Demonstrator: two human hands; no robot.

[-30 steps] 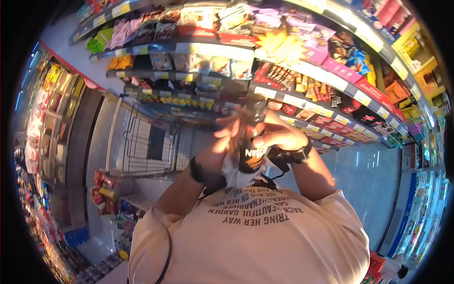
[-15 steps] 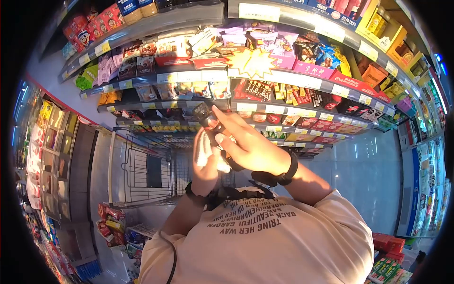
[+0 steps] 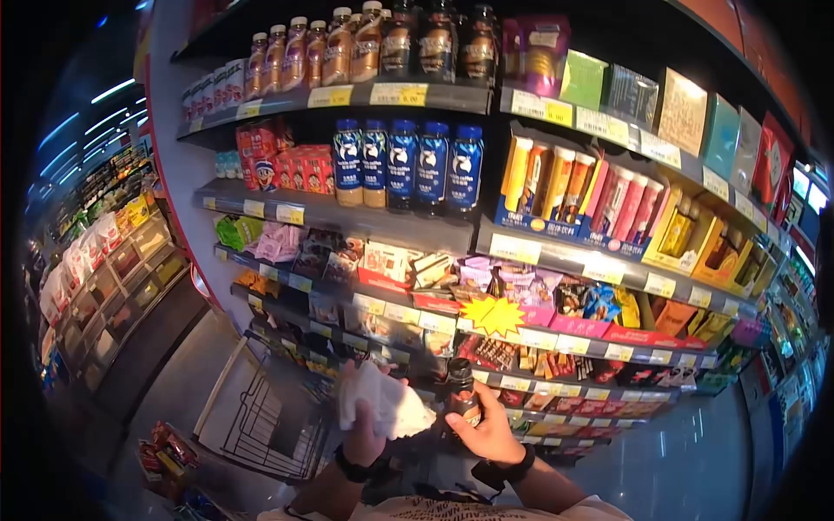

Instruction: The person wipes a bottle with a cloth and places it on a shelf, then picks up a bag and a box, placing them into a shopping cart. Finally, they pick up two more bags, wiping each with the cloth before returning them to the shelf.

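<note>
My right hand (image 3: 493,427) is wrapped round a dark bottle (image 3: 461,392) with a black cap, held upright in front of the lower shelves. My left hand (image 3: 365,434) grips a crumpled white cloth (image 3: 389,401), just left of the bottle and apart from it. Part of the left fingers is hidden behind the cloth. On the top shelf stand similar dark bottles (image 3: 437,43), beside brown bottles with white caps (image 3: 340,45). One shelf down, blue-capped coffee bottles (image 3: 402,165) form a row.
A wire shopping cart (image 3: 269,417) stands at the lower left, close to the shelves. Boxed drink tubes (image 3: 556,187) fill the shelf on the right. Bagged snacks (image 3: 530,286) lie below, behind a yellow star-shaped sign (image 3: 493,316). Packaged goods (image 3: 165,456) sit near the floor at left.
The view has tilted up, bringing the upper shelves into sight. My hands have drawn apart: the cloth in the left has come away from the bottle, which the right still holds.
</note>
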